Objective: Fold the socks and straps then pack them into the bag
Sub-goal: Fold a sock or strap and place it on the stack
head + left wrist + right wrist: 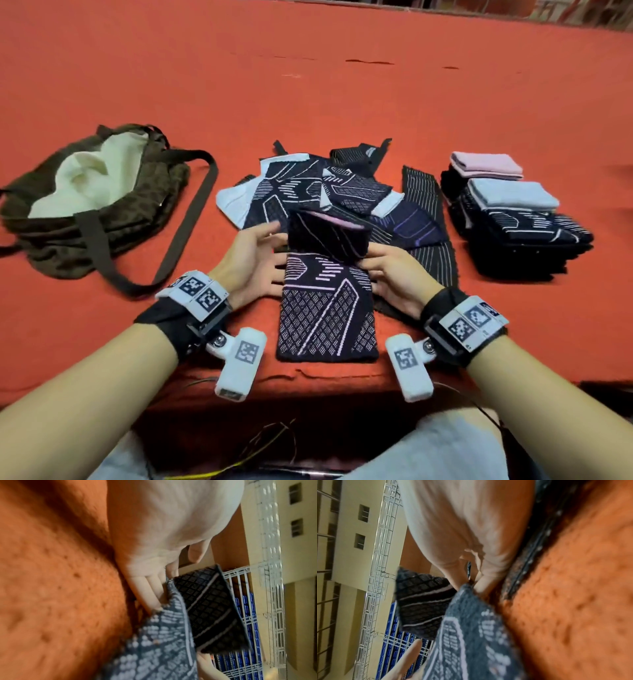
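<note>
My right hand [387, 274] pinched the half-folded navy knit sock with pink lines [325, 308], bottom centre; my left hand [253, 263] just touched it, fingers straight. Only the head view caught the brown fabric bag [58, 236], left.

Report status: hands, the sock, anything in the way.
Left hand open, fingers straight at sock edge. Right hand pinches its other edge; far half raised, mid-fold. Unfolded pile behind, bag open left; nothing blocking.
</note>
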The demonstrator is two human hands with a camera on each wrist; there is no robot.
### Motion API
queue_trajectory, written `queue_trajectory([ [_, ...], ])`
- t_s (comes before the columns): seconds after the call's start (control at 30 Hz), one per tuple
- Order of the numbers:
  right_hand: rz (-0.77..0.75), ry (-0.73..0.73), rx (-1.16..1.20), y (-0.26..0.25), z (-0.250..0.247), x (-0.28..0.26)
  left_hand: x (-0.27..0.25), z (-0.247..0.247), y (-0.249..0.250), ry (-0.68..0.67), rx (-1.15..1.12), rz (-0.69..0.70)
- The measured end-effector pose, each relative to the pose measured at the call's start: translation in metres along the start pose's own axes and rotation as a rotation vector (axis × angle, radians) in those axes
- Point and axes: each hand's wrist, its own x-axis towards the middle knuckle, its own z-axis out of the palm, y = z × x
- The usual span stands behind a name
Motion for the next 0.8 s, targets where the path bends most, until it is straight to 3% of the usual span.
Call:
queue_trajectory([
  [0.2,0.004,0.033,0.075,-0.002,0.002,-0.001,0.006,0.008,-0.006,0.028,0.251,0.007],
  [0.33,0.064,-0.008,0.234,-0.003,-0.004,0.001,0.011,0.004,-0.009,0.083,0.166,0.053],
  [0.43,0.083,-0.094,-0.048,-0.001,-0.001,0.003,0.011,-0.001,-0.008,0.060,0.081,0.055],
  [0.5,0.055,-0.073,-0.183,0.001,0.005,0.004,0.011,-0.004,-0.008,0.048,0.033,0.064],
  [0.67,0.055,0.043,-0.122,0.002,0.010,0.007,0.006,0.006,-0.013,0.021,0.205,0.115],
  [0.8,0.065,0.032,-0.172,0.002,0.011,0.007,0.008,0.007,-0.017,0.062,0.260,0.138],
])
